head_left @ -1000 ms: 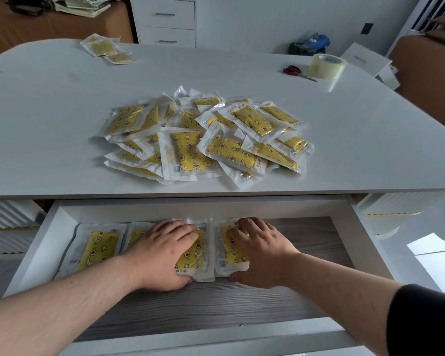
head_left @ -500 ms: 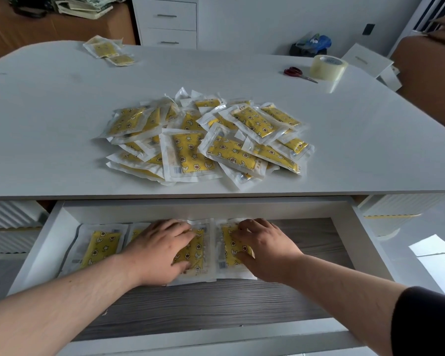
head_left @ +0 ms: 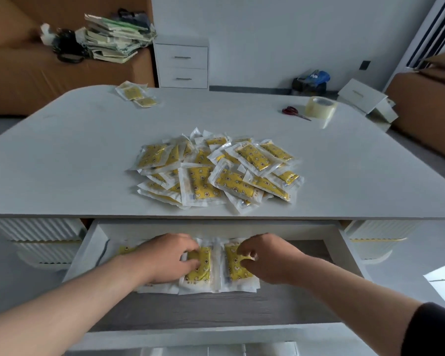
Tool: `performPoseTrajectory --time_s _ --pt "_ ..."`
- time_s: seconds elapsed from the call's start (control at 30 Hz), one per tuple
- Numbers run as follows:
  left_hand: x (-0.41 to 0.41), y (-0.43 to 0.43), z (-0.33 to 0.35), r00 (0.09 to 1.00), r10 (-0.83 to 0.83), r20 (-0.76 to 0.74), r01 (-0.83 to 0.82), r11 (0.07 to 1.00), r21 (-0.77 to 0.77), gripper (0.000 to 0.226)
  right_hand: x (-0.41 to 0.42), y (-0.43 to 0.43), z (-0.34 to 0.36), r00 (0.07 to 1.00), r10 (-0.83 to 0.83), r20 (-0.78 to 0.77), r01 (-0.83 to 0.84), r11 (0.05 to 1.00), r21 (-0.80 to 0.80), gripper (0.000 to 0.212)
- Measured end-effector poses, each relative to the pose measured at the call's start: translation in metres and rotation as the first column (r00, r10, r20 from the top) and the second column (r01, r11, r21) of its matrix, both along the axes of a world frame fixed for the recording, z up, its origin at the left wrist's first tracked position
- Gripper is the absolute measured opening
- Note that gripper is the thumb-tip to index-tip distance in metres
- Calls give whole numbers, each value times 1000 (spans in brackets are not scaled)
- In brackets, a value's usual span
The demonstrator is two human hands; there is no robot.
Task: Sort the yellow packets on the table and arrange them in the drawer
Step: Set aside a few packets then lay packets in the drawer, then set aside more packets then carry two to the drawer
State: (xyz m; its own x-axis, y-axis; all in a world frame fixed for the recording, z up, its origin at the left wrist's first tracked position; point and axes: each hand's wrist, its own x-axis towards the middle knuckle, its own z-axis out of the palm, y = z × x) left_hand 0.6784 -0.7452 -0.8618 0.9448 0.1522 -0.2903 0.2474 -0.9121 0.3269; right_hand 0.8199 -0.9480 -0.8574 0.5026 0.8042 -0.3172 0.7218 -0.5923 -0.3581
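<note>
Left hand (head_left: 165, 256) presses flat on a yellow packet (head_left: 198, 265) in the open drawer (head_left: 344, 255); right hand (head_left: 270, 258), fingers curled, pinches the neighbouring packet (head_left: 233, 264) just beside it.

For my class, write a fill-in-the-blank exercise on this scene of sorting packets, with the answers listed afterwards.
1. Both hands, the left hand and the right hand, rest on packets inside the open ____.
2. The big pile of yellow packets lies on the ____.
3. Beside the roll of tape lie red-handled ____.
4. The drawer has room left on its ____ side.

Answers: drawer; table; scissors; right
</note>
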Motion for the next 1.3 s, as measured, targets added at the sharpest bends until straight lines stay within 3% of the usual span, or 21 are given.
performPoseTrajectory --time_s 0.2,0.37,0.57,0.67,0.73,0.93,1.13,1.3 --pt "-28 -6 73 970 210 124 -190 969 -160 23 -16 -16 76 987 -140 -82 158 947 281 23" --pt "-45 -19 115 901 358 244 -272 906 -323 20 -31 -27 118 980 -166 -111 196 911 363 20" --pt "-56 -31 124 792 493 359 -291 823 -488 14 -49 -27 133 962 -178 -206 258 838 480 15" --pt "-62 -36 107 752 576 319 -332 750 -573 14 -62 -32 114 924 -225 -310 363 774 519 14" --pt "-63 -35 91 752 595 284 -355 728 -587 14 -68 -34 94 894 -264 -363 428 742 515 15" --pt "-36 -21 66 807 534 253 -328 762 -559 16 -43 0 62 933 -206 -294 324 838 438 17" --pt "-28 -6 42 794 584 166 -364 677 -640 22 -25 19 35 913 -181 -366 310 890 333 17" --pt "-28 17 35 740 666 96 -426 574 -699 18 -14 29 34 858 -253 -447 409 864 295 18"
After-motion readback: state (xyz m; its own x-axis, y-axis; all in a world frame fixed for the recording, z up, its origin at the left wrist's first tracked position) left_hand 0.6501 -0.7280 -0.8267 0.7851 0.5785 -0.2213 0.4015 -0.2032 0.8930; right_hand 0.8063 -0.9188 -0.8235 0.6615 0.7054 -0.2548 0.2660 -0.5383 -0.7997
